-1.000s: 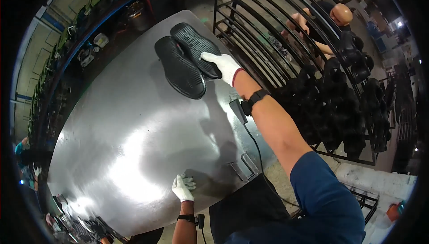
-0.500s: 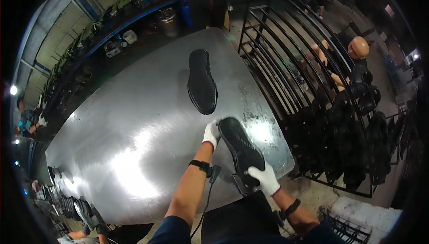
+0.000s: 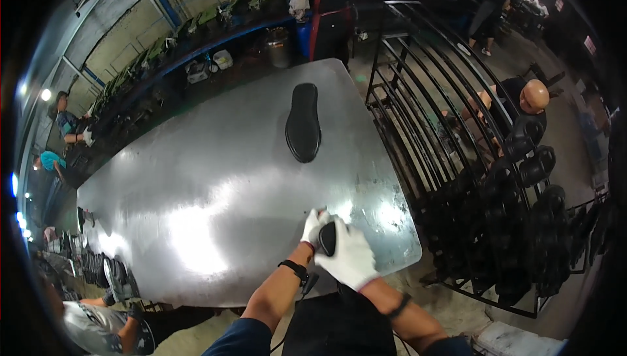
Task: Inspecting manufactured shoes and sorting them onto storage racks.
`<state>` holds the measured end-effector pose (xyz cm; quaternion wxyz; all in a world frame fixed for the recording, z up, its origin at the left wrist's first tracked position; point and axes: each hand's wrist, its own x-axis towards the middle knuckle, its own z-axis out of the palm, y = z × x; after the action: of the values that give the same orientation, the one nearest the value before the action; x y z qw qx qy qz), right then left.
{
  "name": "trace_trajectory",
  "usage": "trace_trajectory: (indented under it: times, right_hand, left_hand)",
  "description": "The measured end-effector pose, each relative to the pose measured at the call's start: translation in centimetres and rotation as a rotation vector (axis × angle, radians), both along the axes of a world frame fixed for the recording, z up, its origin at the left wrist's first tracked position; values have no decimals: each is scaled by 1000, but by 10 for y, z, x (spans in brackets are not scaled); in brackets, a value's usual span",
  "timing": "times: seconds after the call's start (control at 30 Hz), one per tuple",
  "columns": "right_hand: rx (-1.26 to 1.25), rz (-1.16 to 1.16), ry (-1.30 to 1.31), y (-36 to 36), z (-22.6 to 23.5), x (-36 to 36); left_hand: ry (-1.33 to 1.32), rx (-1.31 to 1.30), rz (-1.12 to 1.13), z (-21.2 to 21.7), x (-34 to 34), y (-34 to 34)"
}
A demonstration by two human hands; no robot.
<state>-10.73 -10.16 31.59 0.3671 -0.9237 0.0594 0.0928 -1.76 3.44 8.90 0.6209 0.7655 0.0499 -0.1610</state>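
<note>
On the metal table, toward its far side, lies a black shoe sole with its long axis running away from me. Close to the near edge, I hold a second black sole between both hands, tipped so only a rounded end shows. My left hand, in a white glove, is closed at its far left side. My right hand, also white-gloved, wraps over it from the right and covers most of it.
A black metal rack stands along the table's right side, with several black shoes on it. Someone sits beyond the rack. Another person is at the near left, by a row of dark footwear. A blue-edged bench runs behind.
The held sole has turned from lying lengthwise in view to end-on, and my right hand has moved up and left beside my left. My head view has shifted; the far sole still lies on the table.
</note>
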Motion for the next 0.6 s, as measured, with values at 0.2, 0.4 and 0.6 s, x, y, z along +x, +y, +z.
trace_trajectory:
  times: [0.2,0.4,0.6]
  right_hand:
    - [-68,-98,-542,-25,-33,-82]
    - [120,281,-641,-108,-37,-187]
    - [-212,-130,-974,-145,-3,-103]
  left_hand:
    - [-72,-356,212,125,-59,-39]
    - [-573,-229,-136,133,-141,-35]
    - [90,-457,347,91,-27,-49]
